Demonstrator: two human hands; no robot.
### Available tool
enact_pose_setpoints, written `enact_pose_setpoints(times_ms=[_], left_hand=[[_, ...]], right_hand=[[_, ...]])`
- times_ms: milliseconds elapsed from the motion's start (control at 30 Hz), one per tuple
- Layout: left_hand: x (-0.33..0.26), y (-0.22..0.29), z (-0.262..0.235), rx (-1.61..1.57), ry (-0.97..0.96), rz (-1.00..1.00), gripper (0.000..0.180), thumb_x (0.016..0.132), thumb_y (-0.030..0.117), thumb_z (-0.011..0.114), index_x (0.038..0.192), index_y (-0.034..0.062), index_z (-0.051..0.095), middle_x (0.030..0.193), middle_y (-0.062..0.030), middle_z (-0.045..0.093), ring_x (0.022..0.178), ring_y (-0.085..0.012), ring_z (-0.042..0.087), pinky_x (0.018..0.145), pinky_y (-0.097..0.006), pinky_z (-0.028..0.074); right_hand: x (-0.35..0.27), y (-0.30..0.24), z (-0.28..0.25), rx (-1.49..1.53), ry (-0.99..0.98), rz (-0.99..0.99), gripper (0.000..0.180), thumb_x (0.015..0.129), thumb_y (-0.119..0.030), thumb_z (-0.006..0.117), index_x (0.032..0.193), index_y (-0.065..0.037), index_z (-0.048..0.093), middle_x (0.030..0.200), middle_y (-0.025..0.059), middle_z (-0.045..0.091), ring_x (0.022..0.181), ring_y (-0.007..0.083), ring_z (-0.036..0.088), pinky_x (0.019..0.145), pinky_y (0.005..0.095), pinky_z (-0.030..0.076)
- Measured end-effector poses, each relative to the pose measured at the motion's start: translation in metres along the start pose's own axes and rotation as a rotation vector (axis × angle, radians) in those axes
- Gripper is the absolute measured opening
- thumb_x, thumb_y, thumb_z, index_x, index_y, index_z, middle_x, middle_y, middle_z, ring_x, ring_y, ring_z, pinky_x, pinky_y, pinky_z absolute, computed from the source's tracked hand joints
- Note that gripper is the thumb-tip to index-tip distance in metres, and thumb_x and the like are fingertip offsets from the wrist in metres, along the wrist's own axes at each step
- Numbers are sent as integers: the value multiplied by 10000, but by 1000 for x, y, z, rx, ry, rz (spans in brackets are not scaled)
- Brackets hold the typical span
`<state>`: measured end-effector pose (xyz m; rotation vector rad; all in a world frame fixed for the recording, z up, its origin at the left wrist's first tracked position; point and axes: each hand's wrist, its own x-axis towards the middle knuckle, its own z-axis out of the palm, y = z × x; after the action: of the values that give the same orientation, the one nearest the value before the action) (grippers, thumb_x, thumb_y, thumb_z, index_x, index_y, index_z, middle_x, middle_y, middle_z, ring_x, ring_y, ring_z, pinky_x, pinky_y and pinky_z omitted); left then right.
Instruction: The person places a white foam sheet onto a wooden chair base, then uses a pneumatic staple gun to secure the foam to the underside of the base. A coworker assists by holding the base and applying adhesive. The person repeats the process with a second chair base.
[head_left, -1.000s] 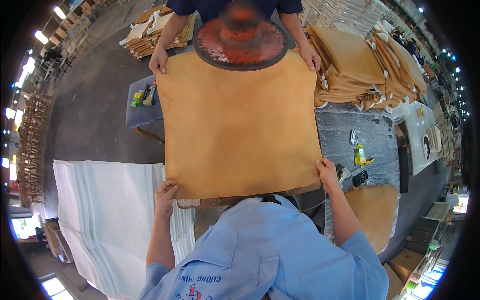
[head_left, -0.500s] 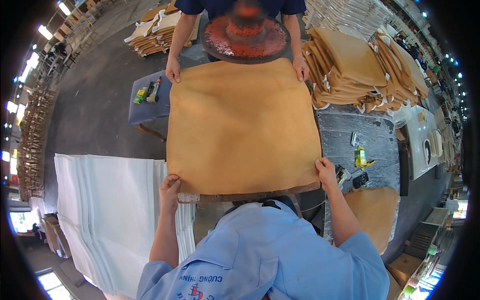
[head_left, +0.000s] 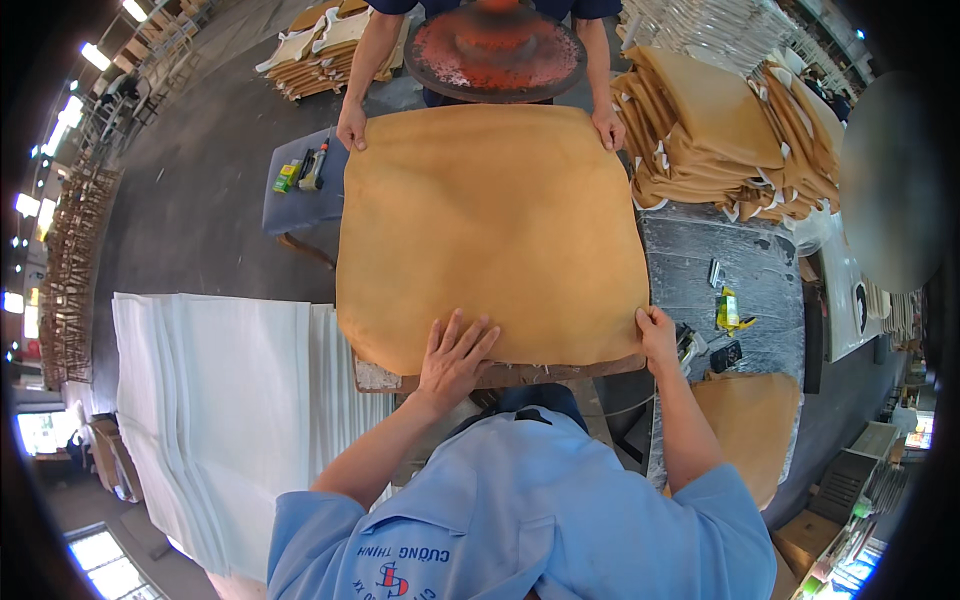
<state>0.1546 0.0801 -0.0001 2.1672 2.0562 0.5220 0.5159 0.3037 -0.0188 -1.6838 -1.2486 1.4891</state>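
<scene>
A tan leather-like sheet [head_left: 495, 230] lies spread in front of me over a worn brown board [head_left: 560, 372], whose near edge shows below it. My left hand [head_left: 455, 362] rests flat on the sheet's near edge, left of the middle, with the fingers spread. At the near right corner my right hand [head_left: 656, 340] pinches the sheet between thumb and fingers. Across from me a co-worker's two hands [head_left: 352, 126] hold the far corners. Between us, a round reddish disc [head_left: 495, 50] with worn paint hangs above the sheet's far edge.
A stack of white sheets [head_left: 220, 390] lies at my left. Behind it stands a blue-grey padded seat [head_left: 300, 205] with small tools. On my right, a plastic-covered table [head_left: 690, 260] bears a yellow-green box [head_left: 727, 310], tools and a piled stack of tan sheets [head_left: 710, 120].
My left hand has let go of the near left corner and moved right, flattening onto the near edge. My right hand keeps its pinch, slightly higher in view.
</scene>
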Motion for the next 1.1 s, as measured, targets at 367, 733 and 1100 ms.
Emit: enact_pose_setpoints(times_ms=[367, 733, 1100], left_hand=[[-12, -9, 17, 24, -4, -27, 686, 950, 292, 702, 1616, 284, 538, 1700, -1, 492, 1627, -373, 357, 1319, -639, 252], [-77, -1, -14, -293, 488, -377, 524, 958, 200, 728, 1466, 113, 629, 1662, -186, 478, 1595, -465, 366, 1318, -595, 304], [-374, -151, -52, 304, 146, -1316, 883, 903, 137, 743, 1712, 144, 389, 1767, -258, 297, 1651, -488, 246, 1314, -698, 189]], right_hand=[[-82, -67, 125, -784, -537, -813, 219, 930, -180, 817, 1065, -66, 687, 938, 166, 691, 847, 391, 697, 743, 519, 542], [-82, -43, 199, -1001, -893, -914, 214, 877, -114, 783, 899, -38, 584, 847, 167, 619, 817, 432, 637, 737, 538, 500], [-112, -60, 222, -1252, -762, -850, 251, 914, -299, 815, 993, -107, 673, 880, 155, 725, 824, 362, 726, 729, 497, 565]])
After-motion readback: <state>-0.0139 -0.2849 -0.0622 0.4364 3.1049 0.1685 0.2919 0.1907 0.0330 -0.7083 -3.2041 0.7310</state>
